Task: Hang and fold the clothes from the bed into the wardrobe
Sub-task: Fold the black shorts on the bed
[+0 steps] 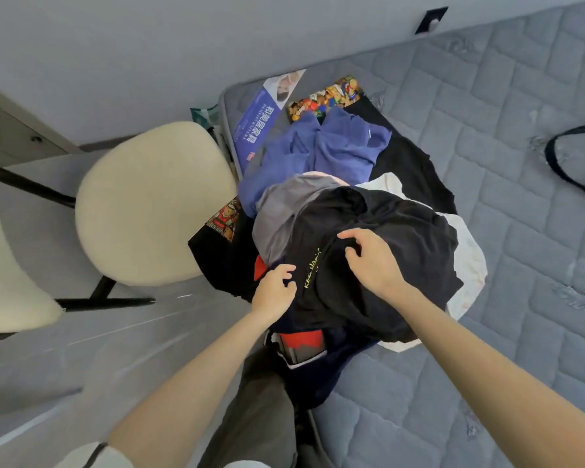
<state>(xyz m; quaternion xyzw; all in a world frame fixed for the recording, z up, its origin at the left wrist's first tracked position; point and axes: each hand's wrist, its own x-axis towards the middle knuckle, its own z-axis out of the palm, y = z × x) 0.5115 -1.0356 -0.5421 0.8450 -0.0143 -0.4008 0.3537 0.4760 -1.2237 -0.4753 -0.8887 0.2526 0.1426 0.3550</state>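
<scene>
Black T-shirt (385, 231) tops a clothes pile (345, 146) at the left edge of the bed (504, 146). The left hand (274, 287) and right hand (372, 261) both curl fingers into its cloth, seemingly picking it out. Next, lift it clear of the pile.

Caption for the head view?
Left hand and right hand touch a black yellow-lettered garment atop clothes on a grey quilted mattress.

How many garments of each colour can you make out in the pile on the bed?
Black with yellow script: 1
Black with cartoon print: 1
Blue: 1
Grey: 1
White: 1
Navy and red: 1
Total: 6 visible; more may lie buried.
</scene>
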